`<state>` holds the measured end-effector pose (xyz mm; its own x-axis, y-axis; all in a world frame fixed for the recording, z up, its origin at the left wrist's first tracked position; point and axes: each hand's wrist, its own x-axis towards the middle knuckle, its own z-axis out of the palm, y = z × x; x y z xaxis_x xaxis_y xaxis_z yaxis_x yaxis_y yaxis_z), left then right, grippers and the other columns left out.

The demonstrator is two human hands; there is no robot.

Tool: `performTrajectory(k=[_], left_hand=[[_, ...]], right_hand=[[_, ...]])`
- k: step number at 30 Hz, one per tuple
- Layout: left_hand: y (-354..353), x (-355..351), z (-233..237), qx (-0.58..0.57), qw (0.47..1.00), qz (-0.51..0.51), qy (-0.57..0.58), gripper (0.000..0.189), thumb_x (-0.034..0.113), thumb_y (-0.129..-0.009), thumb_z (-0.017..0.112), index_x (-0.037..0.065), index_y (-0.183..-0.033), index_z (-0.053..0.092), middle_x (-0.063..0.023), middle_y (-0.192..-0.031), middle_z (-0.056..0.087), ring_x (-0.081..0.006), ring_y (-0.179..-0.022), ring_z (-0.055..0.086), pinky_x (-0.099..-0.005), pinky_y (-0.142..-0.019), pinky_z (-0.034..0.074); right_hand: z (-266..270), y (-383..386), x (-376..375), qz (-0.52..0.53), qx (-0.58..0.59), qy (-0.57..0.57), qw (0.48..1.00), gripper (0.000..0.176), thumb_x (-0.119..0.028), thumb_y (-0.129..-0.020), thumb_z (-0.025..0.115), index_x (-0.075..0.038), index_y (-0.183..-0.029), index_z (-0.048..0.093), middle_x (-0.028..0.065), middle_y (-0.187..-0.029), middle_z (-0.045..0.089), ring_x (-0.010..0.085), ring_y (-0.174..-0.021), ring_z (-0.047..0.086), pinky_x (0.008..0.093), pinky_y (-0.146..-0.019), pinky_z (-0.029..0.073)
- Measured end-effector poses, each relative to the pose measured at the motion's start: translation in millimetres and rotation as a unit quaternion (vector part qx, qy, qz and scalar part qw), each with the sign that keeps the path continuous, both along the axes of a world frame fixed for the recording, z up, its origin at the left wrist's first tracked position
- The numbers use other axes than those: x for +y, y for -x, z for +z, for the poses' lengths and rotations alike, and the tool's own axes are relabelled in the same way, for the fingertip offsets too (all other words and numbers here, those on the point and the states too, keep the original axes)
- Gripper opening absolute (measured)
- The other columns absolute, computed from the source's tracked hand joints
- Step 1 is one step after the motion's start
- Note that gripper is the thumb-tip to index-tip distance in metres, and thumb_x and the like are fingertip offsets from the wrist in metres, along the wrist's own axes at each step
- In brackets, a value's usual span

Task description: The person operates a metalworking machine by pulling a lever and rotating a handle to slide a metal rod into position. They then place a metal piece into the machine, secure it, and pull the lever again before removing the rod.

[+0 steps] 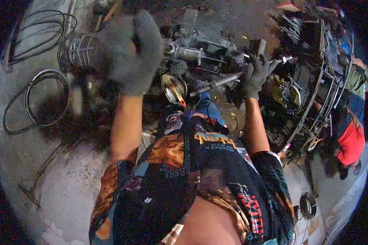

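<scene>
My left hand [131, 57], in a grey work glove, is raised at the upper left and blurred by motion. A gap shows between its thumb and fingers, and I see nothing held there. Behind it lie a ribbed, cage-like cylinder [81, 50] and a metal shaft [188, 53] of a dark, greasy machine. My right hand [256, 77], also gloved, is closed around a long metal rod [216, 85], whose line seems to carry on past the fingers. The grip is partly hidden. Between the hands sits a round dish [167, 86] with a red-tipped tool [179, 96] in it.
Coiled black hose or cable [28, 98] lies on the floor at left. A metal rack [315, 94] stands at right with a bundle of thin rods [290, 28] near its top. A person in a red shirt [351, 141] is beyond it. A dark coil [308, 205] lies lower right.
</scene>
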<state>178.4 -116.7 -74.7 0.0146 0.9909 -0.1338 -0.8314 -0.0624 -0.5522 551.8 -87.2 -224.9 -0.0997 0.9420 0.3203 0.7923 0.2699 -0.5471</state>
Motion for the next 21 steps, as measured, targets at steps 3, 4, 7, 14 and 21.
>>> performTrajectory(k=[3, 4, 7, 14, 21], left_hand=[[20.4, 58.9, 1.1, -0.4, 0.901, -0.102, -0.135, 0.023, 0.021, -0.098, 0.057, -0.001, -0.096, 0.066, -0.0072, -0.089, 0.065, -0.0184, -0.08, 0.059, -0.0336, -0.073, 0.05], [33.5, 76.2, 3.6, -0.676, 0.679, -0.159, -0.237, 0.022, 0.021, -0.099, 0.057, 0.001, -0.094, 0.065, -0.005, -0.084, 0.064, -0.0162, -0.075, 0.057, -0.0324, -0.069, 0.048], [48.9, 84.6, 5.1, -0.91, -0.088, -0.219, -0.34, 0.021, 0.02, -0.102, 0.057, 0.003, -0.09, 0.064, -0.0005, -0.075, 0.06, -0.0121, -0.066, 0.052, -0.0302, -0.062, 0.044], [-33.8, 78.8, 24.7, -0.932, -0.267, -0.193, -0.153, 0.024, 0.02, -0.102, 0.057, 0.003, -0.087, 0.062, -0.0007, -0.075, 0.06, -0.0133, -0.065, 0.053, -0.0312, -0.061, 0.044], [-78.6, 52.0, 7.5, -0.917, -0.388, -0.087, -0.031, 0.027, 0.021, -0.101, 0.058, 0.002, -0.083, 0.061, -0.0008, -0.075, 0.06, -0.0146, -0.064, 0.053, -0.0322, -0.06, 0.043]], right_hand=[[-2.6, 0.1, 3.2, -0.009, -0.058, -0.003, 0.998, 0.029, -0.023, -0.085, 0.062, -0.012, -0.11, 0.074, 0.0191, -0.127, 0.056, 0.0483, -0.133, 0.035, 0.0583, -0.12, 0.015], [-6.1, 5.7, -1.1, -0.026, -0.039, -0.007, 0.999, 0.028, -0.021, -0.084, 0.063, -0.011, -0.108, 0.074, 0.0181, -0.127, 0.056, 0.0482, -0.135, 0.034, 0.0574, -0.12, 0.017], [-10.3, 3.8, -11.3, -0.027, -0.007, 0.048, 0.998, 0.029, -0.021, -0.084, 0.064, -0.012, -0.111, 0.074, 0.018, -0.129, 0.055, 0.0495, -0.138, 0.03, 0.0562, -0.12, 0.02], [8.8, -10.8, 25.4, -0.001, -0.099, -0.002, 0.995, 0.041, -0.022, -0.086, 0.064, -0.005, -0.122, 0.066, 0.02, -0.133, 0.053, 0.0517, -0.137, 0.03, 0.0568, -0.119, 0.021], [-23.5, -32.0, 58.7, 0.029, -0.129, -0.078, 0.988, 0.066, -0.023, -0.084, 0.068, -0.008, -0.144, 0.046, 0.02, -0.135, 0.051, 0.054, -0.136, 0.032, 0.061, -0.117, 0.025]])
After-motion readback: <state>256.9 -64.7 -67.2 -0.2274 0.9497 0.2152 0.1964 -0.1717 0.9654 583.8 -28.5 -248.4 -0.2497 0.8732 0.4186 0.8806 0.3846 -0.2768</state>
